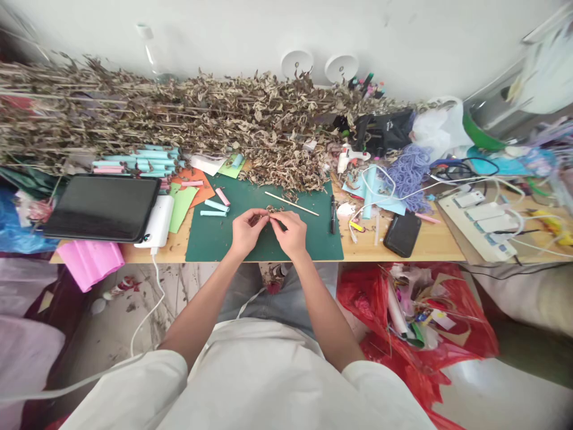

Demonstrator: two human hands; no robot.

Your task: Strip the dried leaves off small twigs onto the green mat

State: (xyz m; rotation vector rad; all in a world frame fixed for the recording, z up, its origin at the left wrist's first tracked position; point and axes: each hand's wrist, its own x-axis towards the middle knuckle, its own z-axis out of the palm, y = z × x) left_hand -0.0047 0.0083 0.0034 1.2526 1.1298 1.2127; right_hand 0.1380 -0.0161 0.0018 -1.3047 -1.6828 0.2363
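Above the front part of a green cutting mat [210, 242], my left hand [248, 230] and my right hand [290, 232] meet at the fingertips. Both are closed in a pinch on a small piece of dried leaf [270, 209], mostly covered by the fingers. A thin wooden stick [293, 203] lies on the mat just beyond my right hand. Left of my left hand are two rolled blue paper tubes [215, 206] and a pink paper tube [222, 196]. A black pen [332, 214] lies at the mat's right edge.
A heap of dried leafy stalks [268, 113] covers the table's back. On the left sit a black tablet [105, 206] and a white power bank [156, 221]. A glue gun [351, 157], purple yarn [409, 176], a phone [402, 233] and a power strip [478, 224] are on the right.
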